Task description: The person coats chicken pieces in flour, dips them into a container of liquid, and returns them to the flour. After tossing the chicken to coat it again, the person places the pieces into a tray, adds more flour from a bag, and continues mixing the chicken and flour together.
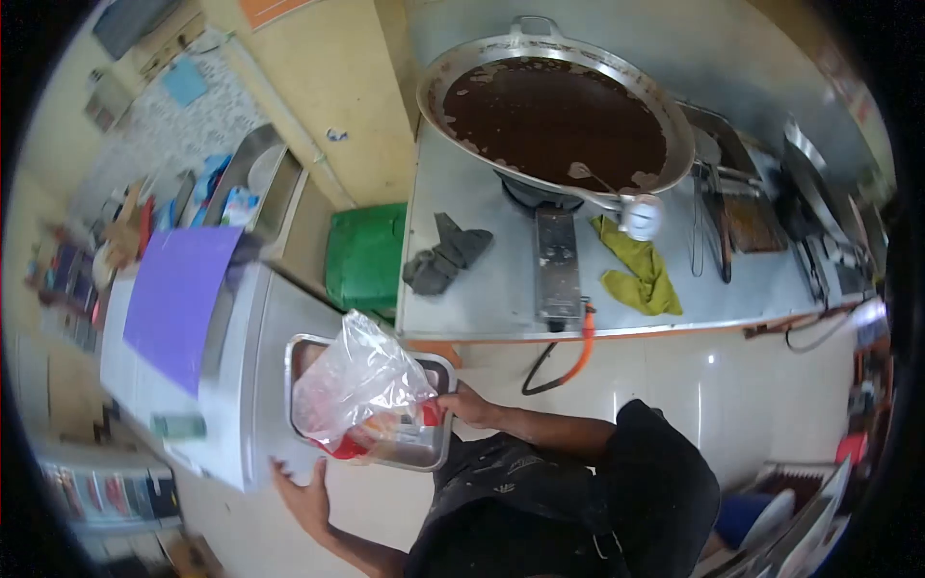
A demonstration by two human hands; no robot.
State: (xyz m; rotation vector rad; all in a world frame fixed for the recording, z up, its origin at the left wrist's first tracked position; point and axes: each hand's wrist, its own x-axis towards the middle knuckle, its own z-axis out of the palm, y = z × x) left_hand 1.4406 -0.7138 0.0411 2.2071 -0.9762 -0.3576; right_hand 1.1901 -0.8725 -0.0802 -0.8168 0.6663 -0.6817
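A rectangular metal tray (438, 455) is gripped at its right edge by my right hand (469, 405), whose fingers wrap over the rim. Inside the tray lies a clear plastic bag (358, 380), with red and white packaging (349, 446) under its lower part. My left hand (306, 496) is below and left of the tray, not touching it, with thumb and fingers spread and nothing held. Close to that hand is the side of a white cabinet-like appliance (273, 385).
A large pan of dark brown liquid (554, 120) sits on a burner on the metal counter (482, 313). Grey cloth (448, 255) and yellow-green cloth (641, 270) lie there. An orange hose (585, 352) hangs at the front edge. A green bin (366, 255) stands left of the counter.
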